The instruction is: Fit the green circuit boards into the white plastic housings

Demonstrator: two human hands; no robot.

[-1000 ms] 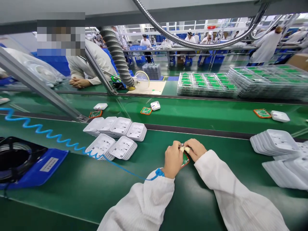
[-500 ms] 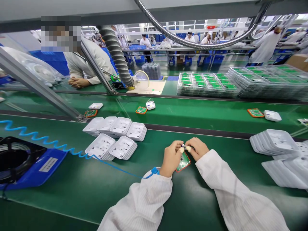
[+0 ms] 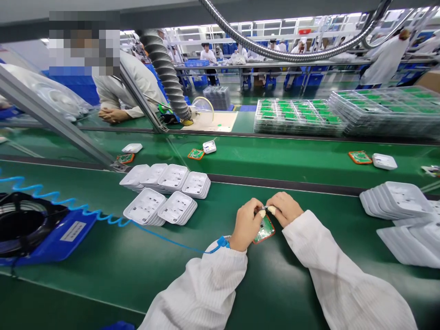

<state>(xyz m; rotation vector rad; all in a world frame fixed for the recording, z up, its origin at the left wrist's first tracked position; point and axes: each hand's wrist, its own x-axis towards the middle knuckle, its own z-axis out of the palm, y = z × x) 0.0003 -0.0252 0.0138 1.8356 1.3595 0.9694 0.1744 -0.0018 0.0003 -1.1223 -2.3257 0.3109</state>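
My left hand and my right hand meet over the bench, thumbs and fingertips pinched close together. Finger cots cover the tips of both thumbs. Between the fingertips is a small part, too small to name, at the upper end of a green circuit board with a red-orange edge. The lower half of the board shows below my hands; its upper end is hidden by the fingers. A blue strap with a cord circles my left wrist.
Stacked white plastic covers stand at left and right. A blue-based fan and coiled blue cord lie left. Beyond a dark rail, a green belt carries boards and white cases. Board trays and a seated co-worker are behind.
The boards and white cases on the belt have shifted left. My hands stay pinched together over the board, with only small finger movements. The view has tilted slightly.
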